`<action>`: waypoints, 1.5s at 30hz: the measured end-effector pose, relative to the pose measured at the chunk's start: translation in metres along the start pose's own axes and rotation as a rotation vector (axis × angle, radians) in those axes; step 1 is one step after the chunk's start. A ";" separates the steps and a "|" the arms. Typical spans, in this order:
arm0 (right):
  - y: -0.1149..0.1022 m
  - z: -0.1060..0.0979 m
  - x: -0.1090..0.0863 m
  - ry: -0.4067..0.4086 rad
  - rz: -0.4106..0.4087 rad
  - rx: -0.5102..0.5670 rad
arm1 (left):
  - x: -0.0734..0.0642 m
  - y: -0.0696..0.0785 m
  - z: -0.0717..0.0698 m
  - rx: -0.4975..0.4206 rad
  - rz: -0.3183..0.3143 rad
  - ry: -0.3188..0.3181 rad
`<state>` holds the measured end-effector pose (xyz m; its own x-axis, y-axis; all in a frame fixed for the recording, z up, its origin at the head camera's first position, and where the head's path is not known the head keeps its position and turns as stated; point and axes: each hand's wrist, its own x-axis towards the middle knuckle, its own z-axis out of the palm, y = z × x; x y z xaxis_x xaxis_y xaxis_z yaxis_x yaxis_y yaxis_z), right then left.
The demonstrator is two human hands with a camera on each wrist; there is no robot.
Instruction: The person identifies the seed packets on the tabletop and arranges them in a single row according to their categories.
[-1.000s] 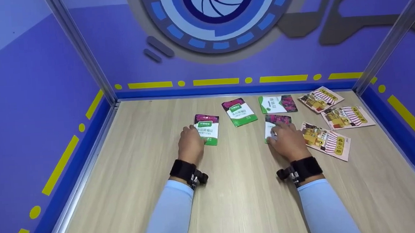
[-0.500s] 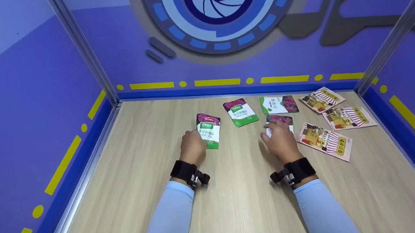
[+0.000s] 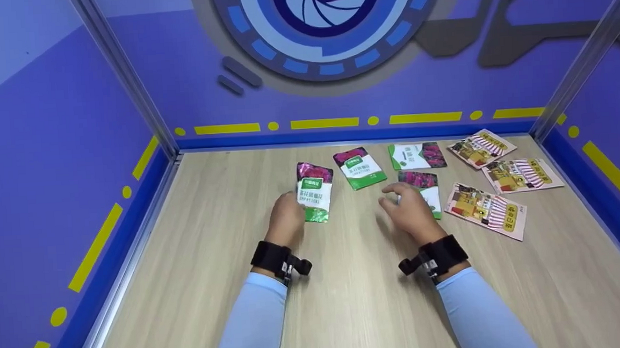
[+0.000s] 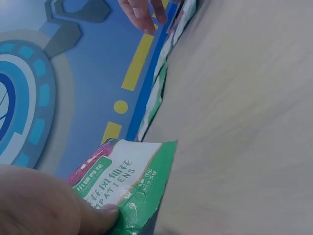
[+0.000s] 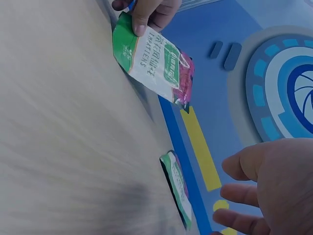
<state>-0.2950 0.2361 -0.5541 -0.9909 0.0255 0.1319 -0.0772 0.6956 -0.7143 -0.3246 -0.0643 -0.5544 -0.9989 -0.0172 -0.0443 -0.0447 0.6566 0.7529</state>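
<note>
My left hand point(image 3: 287, 216) pinches a green, white and magenta seed packet point(image 3: 315, 192) by its side, thumb on the printed front. In the left wrist view this packet point(image 4: 129, 181) reads "IMPATIENS"; the right wrist view shows it tilted up off the table. My right hand point(image 3: 409, 211) hovers with fingers apart and nothing between them, partly covering a second seed packet point(image 3: 430, 193) that lies flat. Two more green-and-white packets lie behind: an upright one point(image 3: 359, 168) near the middle and a sideways one point(image 3: 416, 156) to its right.
Three pink-striped packets lie at the right: a rear one point(image 3: 482, 148), a middle one point(image 3: 523, 175) and a front one point(image 3: 487, 211). Blue-purple walls point(image 3: 306, 104) with yellow marks enclose the wooden table point(image 3: 350, 300) at the back and both sides.
My left hand has lifted its seed packet off the table and tilted it up. My right hand has drawn back leftward from the packet under it, uncovering more of it.
</note>
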 end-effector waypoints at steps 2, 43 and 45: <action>-0.002 0.001 0.000 -0.020 0.004 0.048 | 0.000 0.003 -0.002 -0.061 0.003 -0.018; -0.057 -0.008 -0.002 -0.058 0.022 0.507 | -0.032 0.069 -0.024 -0.363 0.217 -0.122; -0.057 -0.009 -0.003 -0.057 0.015 0.499 | -0.033 0.070 -0.025 -0.366 0.221 -0.125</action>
<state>-0.2865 0.2029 -0.5070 -0.9957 -0.0159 0.0912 -0.0921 0.2667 -0.9594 -0.2947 -0.0372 -0.4838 -0.9765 0.1996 0.0814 0.1441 0.3237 0.9351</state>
